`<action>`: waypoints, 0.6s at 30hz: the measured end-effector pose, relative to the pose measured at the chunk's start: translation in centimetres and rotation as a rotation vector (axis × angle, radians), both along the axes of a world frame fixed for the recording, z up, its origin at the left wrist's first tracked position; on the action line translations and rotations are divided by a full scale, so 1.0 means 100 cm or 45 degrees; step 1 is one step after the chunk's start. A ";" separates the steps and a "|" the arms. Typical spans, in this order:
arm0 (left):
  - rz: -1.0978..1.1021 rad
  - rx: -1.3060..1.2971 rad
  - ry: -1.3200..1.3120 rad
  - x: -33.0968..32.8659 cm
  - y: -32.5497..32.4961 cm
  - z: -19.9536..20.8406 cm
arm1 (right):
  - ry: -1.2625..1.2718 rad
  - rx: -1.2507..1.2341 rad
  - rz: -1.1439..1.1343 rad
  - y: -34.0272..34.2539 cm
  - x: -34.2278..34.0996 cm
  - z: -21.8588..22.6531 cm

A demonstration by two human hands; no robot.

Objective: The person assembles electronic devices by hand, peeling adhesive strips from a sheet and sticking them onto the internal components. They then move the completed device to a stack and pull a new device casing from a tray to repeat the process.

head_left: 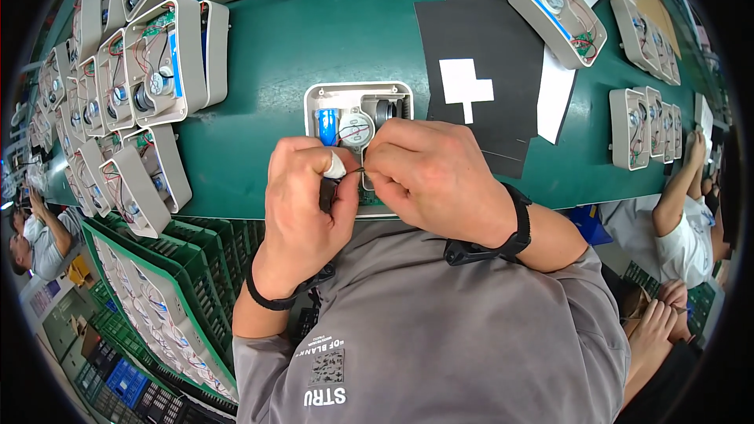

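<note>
- Far L, bench L edge: stacked housings point(177, 55), open side showing, red wires + blue strips inside.
- Below bench nr L corner: green crates point(208, 259), one w/ more housings in it.
- Your L hand point(302, 196): over nr-L part of the work housing, fingers curled, thumb + index drawn tog. on a thin dark strand point(359, 170); white wrap point(336, 165) on one finger. Small black piece point(327, 195) tucked in same hand; type unclear.
- Work housing point(316, 94): ctr of bench nr edge, flat, open side up, both hands over its nr half. Inside, L to R: blue cylinder point(327, 127), round metal disc point(356, 132), black ring part point(386, 112).
- Your R hand point(440, 180): nr-R of housing, thumb + index pinching R end of strand; other fingers folded.
- Handling (est.): shell prob. light, stiff, smooth; hold by outer walls, off the wiring. Strand prob. soft, easily bent or snapped, slips in fingertips; grip close to its ends, pull gently. Black piece: weight can't tell.
- R of ctr: black sheet point(503, 133) w/ white cross-shaped piece point(465, 82) on it.
- Twd bench far R corner: lone tilted housing point(559, 20); along R edge, row of housings point(627, 129).
</note>
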State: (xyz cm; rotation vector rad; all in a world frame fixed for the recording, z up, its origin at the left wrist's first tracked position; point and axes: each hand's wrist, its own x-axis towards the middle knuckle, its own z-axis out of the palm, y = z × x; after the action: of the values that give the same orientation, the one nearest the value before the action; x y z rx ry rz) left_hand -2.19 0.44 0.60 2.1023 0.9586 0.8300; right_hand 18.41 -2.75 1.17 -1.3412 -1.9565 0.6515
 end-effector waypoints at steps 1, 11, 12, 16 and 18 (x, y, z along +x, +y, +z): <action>-0.039 0.053 0.033 0.000 0.002 0.002 | -0.002 -0.001 0.012 -0.001 0.001 -0.001; -0.124 0.213 0.268 0.007 0.011 0.012 | -0.089 -0.001 -0.026 -0.003 -0.004 0.001; -0.101 0.194 0.248 0.008 0.010 0.010 | -0.102 0.010 -0.049 -0.005 -0.004 0.002; -0.049 0.168 0.185 0.007 0.006 0.004 | -0.153 0.091 -0.088 -0.006 0.005 0.003; 0.021 0.053 0.182 0.002 0.001 0.000 | 0.346 0.152 -0.219 -0.009 0.004 0.004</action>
State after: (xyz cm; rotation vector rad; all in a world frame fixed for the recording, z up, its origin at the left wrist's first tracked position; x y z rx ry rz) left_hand -2.02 0.59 0.59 2.2167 1.0421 0.7211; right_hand 18.79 -3.61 1.55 -1.2598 -1.6189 0.5905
